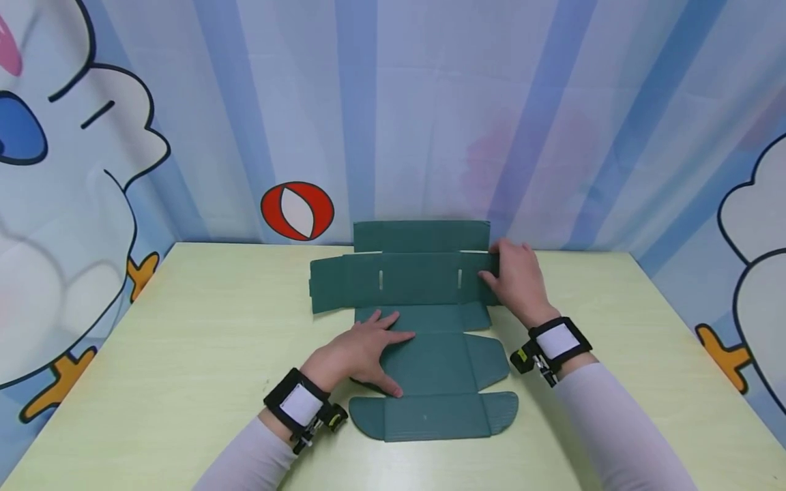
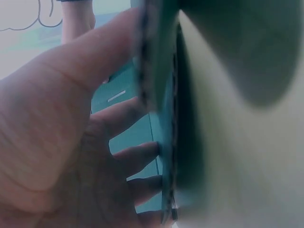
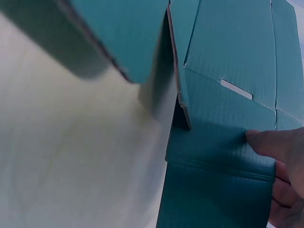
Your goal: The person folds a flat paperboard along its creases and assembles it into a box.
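A dark green cardboard box blank [image 1: 436, 365], creased and unfolded, lies on the table with its rounded flaps toward me. Its rear panel [image 1: 420, 279], which has two narrow slots, is tilted up. My left hand [image 1: 359, 351] rests with fingers spread on the left part of the middle panel, thumb near the front crease. At the panel's right end, my right hand [image 1: 520, 283] pinches the side flap [image 3: 213, 147]. In the right wrist view the thumb lies on the flap's face and the other fingers are partly hidden behind its edge.
The pale wooden table [image 1: 202, 354] extends to both sides of the cardboard. Behind its far edge hangs a blue and white striped curtain [image 1: 417, 123] with cartoon figures printed on it. The farthest green panel [image 1: 424, 235] overlaps the curtain in the head view.
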Motion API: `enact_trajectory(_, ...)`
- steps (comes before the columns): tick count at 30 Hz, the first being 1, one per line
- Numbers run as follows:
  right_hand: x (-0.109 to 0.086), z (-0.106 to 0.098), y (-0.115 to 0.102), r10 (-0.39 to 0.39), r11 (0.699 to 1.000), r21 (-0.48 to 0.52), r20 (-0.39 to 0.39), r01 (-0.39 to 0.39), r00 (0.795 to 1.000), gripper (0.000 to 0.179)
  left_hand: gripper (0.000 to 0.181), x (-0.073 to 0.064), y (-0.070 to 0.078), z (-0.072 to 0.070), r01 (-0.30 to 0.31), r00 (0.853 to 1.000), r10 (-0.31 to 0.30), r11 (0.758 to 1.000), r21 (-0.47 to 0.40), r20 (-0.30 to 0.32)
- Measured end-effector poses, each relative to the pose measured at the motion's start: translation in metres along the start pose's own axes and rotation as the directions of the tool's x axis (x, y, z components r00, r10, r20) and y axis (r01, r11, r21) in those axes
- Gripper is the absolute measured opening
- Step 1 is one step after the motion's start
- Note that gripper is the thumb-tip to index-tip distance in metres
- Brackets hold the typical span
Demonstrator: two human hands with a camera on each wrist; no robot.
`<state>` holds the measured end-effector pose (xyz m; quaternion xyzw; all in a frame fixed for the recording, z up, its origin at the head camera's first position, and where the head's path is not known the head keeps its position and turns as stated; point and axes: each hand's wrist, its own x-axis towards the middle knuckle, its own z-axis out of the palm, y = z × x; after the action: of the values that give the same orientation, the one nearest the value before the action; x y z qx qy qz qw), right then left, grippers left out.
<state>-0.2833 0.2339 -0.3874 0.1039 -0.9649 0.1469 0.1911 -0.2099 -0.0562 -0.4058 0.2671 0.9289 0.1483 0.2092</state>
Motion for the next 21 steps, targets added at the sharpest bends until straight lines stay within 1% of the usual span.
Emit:
enact_trajectory(11,-0.004,0.001,-0.005,0.008,0.999,0.045,-0.082,-0.005,0.997,0.036,0.092,-0.001,-0.006,0.000,0.004,1.000,-0.004,1.000,-0.010,-0.026)
enact_trajectory(14,-0.005,0.002,-0.006,0.018,0.998,0.058,-0.094,-0.012,0.995,0.035,0.092,-0.001,-0.008,0.000,-0.004,0.999,0.003,1.000,-0.019,-0.033)
enact_trajectory(18,-0.004,0.001,-0.006,0.045,0.995,0.098,-0.099,-0.035,0.994,0.040,0.093,-0.001,-0.011,0.000,-0.008,0.999,0.007,1.000,-0.029,-0.037)
enact_trajectory(21,-0.003,-0.001,-0.005,0.039,0.994,0.106,-0.088,-0.030,0.995,0.040,0.093,-0.001,-0.014,-0.001,-0.013,0.999,0.011,0.999,-0.035,-0.040)
